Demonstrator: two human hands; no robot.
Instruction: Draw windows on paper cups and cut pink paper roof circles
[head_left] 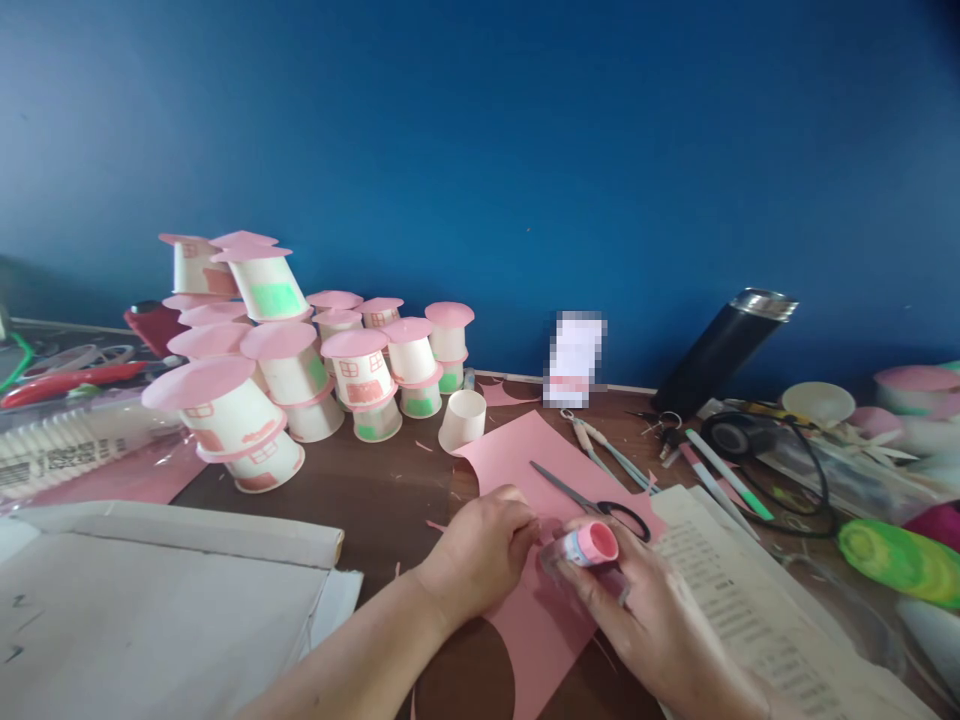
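In my right hand [645,600] is a small clear glue bottle [596,543] with a round pink end and a bluish label. My left hand [487,545] is closed just left of the bottle, its fingertips curled; whatever they hold, if anything, is hidden. Both hands are over a pink paper sheet [540,650] with a rounded cut-out along its lower left edge. Scissors [577,490] with dark handles lie on the sheet, just beyond my hands. A plain white paper cup [463,420] stands upside up at the sheet's far left corner.
Stacked paper cups [285,375] with pink paper roofs stand left. A white cardboard piece [150,600] lies front left. At right are a printed paper [720,570], markers [727,475], a dark leaning flask [724,350] and a green item [896,560]. A blue wall [525,180] closes the back.
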